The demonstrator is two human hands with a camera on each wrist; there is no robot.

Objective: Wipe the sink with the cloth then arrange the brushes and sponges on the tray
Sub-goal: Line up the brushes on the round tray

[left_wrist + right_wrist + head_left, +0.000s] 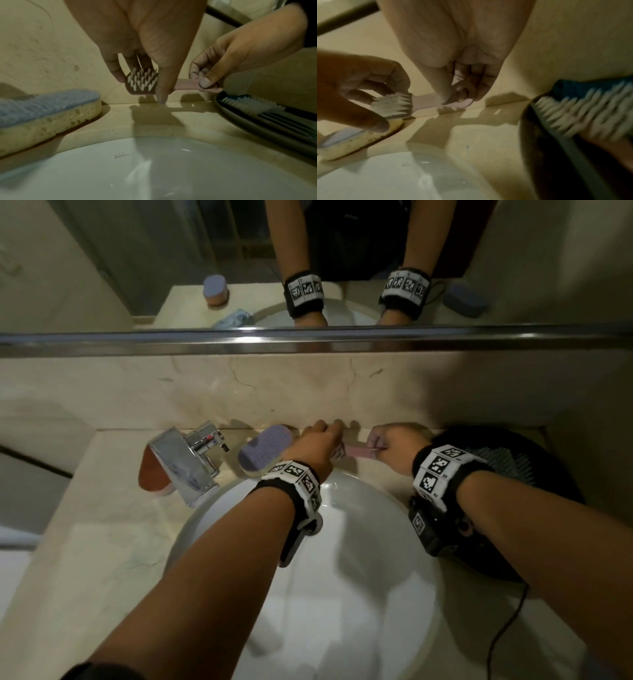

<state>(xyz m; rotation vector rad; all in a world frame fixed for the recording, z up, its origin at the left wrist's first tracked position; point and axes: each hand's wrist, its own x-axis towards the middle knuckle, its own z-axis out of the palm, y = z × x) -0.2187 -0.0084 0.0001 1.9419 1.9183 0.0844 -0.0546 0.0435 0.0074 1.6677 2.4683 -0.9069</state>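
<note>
A small pink brush [356, 449] with white bristles [141, 80] is held level above the counter behind the white sink [342, 594]. My left hand [140, 86] pinches its bristle head between thumb and fingers. My right hand [200, 81] pinches the handle end, which has a ring hole [464, 92]. A blue-topped sponge [265, 450] lies just left of my left hand [325, 436]. The black tray [513, 474] sits to the right under my right wrist, and a blue brush [248, 105] with white bristles lies in it.
A chrome faucet [191, 460] stands at the sink's back left, with a brown sponge [152, 474] behind it. The mirror above reflects a blue cloth [236, 318] on the counter. A black cable [507, 628] trails along the right front. The marble wall rises close behind my hands.
</note>
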